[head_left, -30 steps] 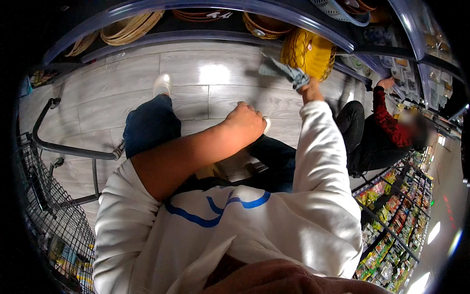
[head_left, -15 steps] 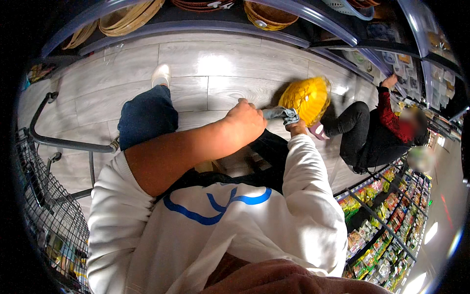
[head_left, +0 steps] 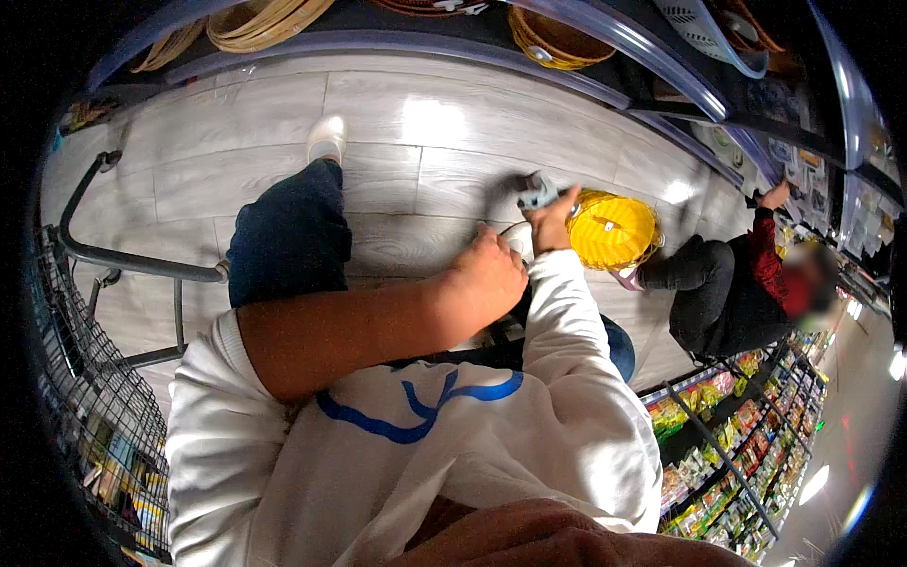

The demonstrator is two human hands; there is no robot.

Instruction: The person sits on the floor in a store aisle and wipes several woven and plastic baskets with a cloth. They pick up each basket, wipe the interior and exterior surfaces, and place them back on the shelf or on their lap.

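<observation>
My right hand [head_left: 551, 227] grips a crumpled grey-blue cloth [head_left: 537, 192], its thumb pointing away from the bundle. Right beside that hand is a round yellow woven basket [head_left: 612, 230] with its open top facing up. Whether it rests on the floor or touches my hand, I cannot tell. My left hand [head_left: 491, 274] is curled closed in front of my body, a short way left of the right wrist. Anything inside its fingers is hidden.
A wire shopping cart [head_left: 94, 416] stands at my left. Shelving [head_left: 416, 47] with woven baskets [head_left: 557, 42] runs along the far side. At the right a person [head_left: 727, 283] crouches, one hand at the shelf. Behind that person, a rack [head_left: 727, 425] holds colourful packets.
My right hand has shifted left and away from me with the cloth. The yellow basket, tilted before, now shows its inside. The left hand moved slightly closer to me, apart from the cloth.
</observation>
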